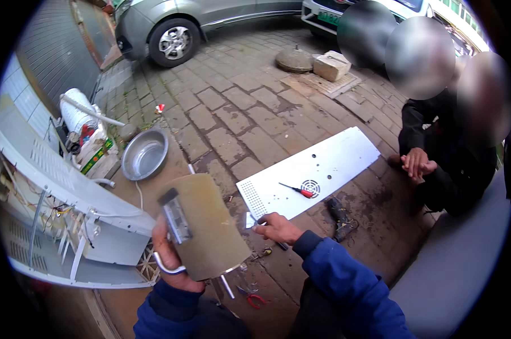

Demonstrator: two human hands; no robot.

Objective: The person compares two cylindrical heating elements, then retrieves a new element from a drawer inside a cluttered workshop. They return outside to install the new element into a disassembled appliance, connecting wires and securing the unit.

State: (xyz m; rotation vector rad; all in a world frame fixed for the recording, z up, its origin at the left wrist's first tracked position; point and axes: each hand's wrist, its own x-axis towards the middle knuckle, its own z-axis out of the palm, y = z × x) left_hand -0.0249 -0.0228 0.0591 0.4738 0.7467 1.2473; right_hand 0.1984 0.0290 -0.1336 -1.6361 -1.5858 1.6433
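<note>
My left hand (166, 248) grips a tan, foam-like cylinder (213, 226) by its left side. A grey metal plate (177, 217) sits on the cylinder's side, and white pipe stubs stick out of its ends. A curved white pipe (166, 265) passes by my left fingers. Over the near edge of a white perforated metal panel (343, 152), my right hand (282, 229) is closed around a slim tool (281, 245) with a dark end; its kind is mostly hidden. On the panel lies a red-and-black screwdriver (305, 192).
An opened white appliance casing (97, 198) with wires stands at left, beside a metal basin (146, 153). A cordless drill (340, 219) and red-handled pliers (255, 300) lie on the paving. Another person (442, 152) crouches at right, hands together. Parked cars (221, 17) stand beyond.
</note>
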